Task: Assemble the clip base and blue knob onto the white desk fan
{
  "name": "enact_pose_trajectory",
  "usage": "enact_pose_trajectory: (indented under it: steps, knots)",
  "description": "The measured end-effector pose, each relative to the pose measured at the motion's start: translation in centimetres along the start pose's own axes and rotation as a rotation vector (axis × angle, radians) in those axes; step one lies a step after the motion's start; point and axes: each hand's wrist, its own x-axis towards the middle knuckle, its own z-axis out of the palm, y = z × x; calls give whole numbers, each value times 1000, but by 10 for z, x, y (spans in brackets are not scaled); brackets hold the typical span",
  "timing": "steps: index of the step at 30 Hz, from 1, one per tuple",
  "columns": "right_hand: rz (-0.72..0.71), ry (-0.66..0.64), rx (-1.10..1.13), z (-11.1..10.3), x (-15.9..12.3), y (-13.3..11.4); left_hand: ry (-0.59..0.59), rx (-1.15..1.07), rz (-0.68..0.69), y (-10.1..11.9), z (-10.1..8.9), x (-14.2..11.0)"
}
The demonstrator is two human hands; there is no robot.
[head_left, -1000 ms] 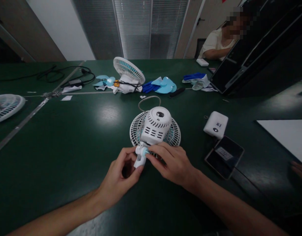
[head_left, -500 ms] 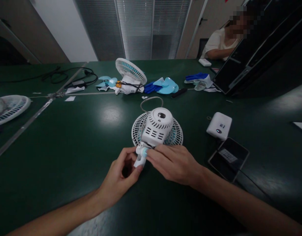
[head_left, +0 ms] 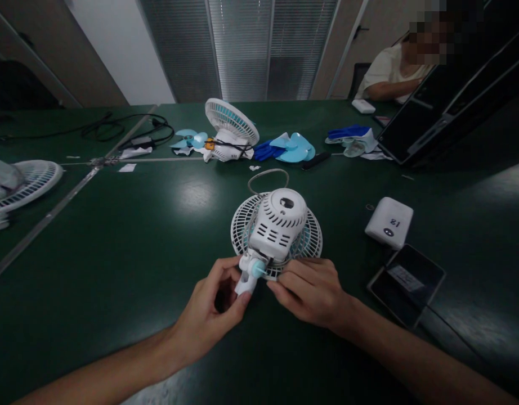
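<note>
A small white fan (head_left: 280,222) lies face down on the dark green table (head_left: 116,236), its round grille flat and its motor housing pointing up. My left hand (head_left: 215,306) is closed round the fan's white neck bracket (head_left: 245,281), just below a light blue knob (head_left: 256,269). My right hand (head_left: 310,289) rests at the grille's near edge, fingers curled together right of the knob. Whether it pinches anything is hidden.
A white box marked 12 (head_left: 389,222) and a dark phone (head_left: 407,284) lie to the right. Farther back lie another fan (head_left: 229,132), blue blades (head_left: 294,148), blue gloves and cables. A fan grille (head_left: 25,183) sits far left. A person sits behind a black case at the back right.
My right hand has slipped off the blue knob, down and to the right, leaving it uncovered. The camera view has shifted slightly; the left hand keeps its grip.
</note>
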Motion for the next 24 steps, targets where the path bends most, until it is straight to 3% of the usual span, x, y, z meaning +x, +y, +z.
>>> enact_pose_trajectory:
  steps: [5,8,14,24]
  knots:
    - [-180,-254,81,8,-7,-9,60,6,-32,-1,2,1]
    - [-173,-342,108,14,-7,-11,83,-28,-34,0,1,3]
    - [-101,-308,270,12,-7,-4,43,-41,-40,2,-1,4]
    - [-38,-304,276,14,-8,-2,27,24,-2,1,1,5]
